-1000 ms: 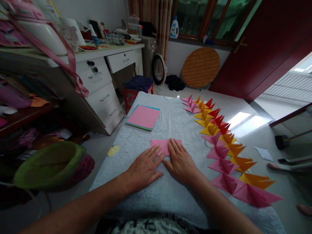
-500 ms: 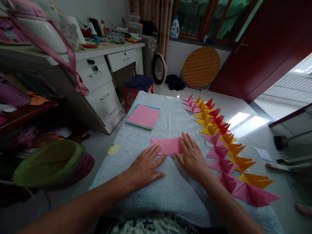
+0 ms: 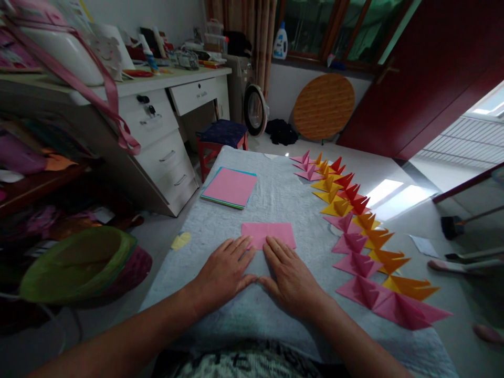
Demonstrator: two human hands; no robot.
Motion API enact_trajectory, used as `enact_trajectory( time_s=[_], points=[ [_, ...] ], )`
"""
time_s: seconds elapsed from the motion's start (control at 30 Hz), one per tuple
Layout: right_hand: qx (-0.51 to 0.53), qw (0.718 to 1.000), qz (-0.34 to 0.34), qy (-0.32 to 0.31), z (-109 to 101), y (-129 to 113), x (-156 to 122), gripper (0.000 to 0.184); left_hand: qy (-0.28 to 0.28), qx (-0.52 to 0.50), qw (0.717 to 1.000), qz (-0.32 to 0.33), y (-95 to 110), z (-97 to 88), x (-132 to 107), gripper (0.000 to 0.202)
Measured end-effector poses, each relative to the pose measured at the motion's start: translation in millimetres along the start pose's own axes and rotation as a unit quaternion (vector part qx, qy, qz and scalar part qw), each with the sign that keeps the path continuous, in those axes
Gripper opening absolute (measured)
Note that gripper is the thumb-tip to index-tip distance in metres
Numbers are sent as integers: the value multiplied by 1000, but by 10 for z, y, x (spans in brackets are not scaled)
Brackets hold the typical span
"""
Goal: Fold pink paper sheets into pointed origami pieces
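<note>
A folded pink paper rectangle lies on the pale grey cloth in front of me. My left hand lies flat with fingers stretched out, its fingertips on the paper's near left edge. My right hand also lies flat and open, fingertips on the paper's near edge at the middle. The thumbs of both hands nearly meet. Neither hand grips anything.
A stack of square sheets, pink on top, sits at the far left of the cloth. A long row of folded pink, yellow, orange and red paper pieces runs down the right side. A white desk and green basin stand at left.
My right hand slid back left from the paper's right end to its near middle edge. The left hand stayed at the near left edge. The paper lies flat.
</note>
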State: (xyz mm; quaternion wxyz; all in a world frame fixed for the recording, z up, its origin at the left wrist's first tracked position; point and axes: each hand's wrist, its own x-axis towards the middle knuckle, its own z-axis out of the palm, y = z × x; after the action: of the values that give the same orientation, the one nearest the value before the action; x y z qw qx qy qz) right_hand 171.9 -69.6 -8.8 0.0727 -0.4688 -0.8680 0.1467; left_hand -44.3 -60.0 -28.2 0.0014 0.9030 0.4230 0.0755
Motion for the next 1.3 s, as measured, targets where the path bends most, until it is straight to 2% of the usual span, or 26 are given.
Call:
enact_trajectory(
  time_s=[0.23,0.6,0.9,1.0,1.13,1.2,1.27,1.3],
  points=[
    [-20,1000,14,-4,30,-50,-15,67,8,23,1000,-9,-17,-59,-134,48],
    [-75,993,94,21,-39,302,-333,64,42,23,999,-11,-47,2,-194,47],
    [-108,982,139,65,98,374,-433,65,73,18,997,-22,-25,47,-240,41],
    [-115,979,154,69,68,374,-441,64,80,17,996,-24,-29,40,-249,38],
    [-116,974,185,58,-121,354,-340,49,40,-4,998,-38,-87,-131,-154,29],
    [-88,977,189,40,-231,364,-237,35,-10,-36,995,-92,-130,-266,-41,28],
    [-54,976,202,59,-303,399,-110,41,-40,-70,985,-153,-164,-370,103,35],
    [-29,976,202,78,-319,427,-41,47,-35,-79,984,-157,-175,-395,179,39]
  ],
)
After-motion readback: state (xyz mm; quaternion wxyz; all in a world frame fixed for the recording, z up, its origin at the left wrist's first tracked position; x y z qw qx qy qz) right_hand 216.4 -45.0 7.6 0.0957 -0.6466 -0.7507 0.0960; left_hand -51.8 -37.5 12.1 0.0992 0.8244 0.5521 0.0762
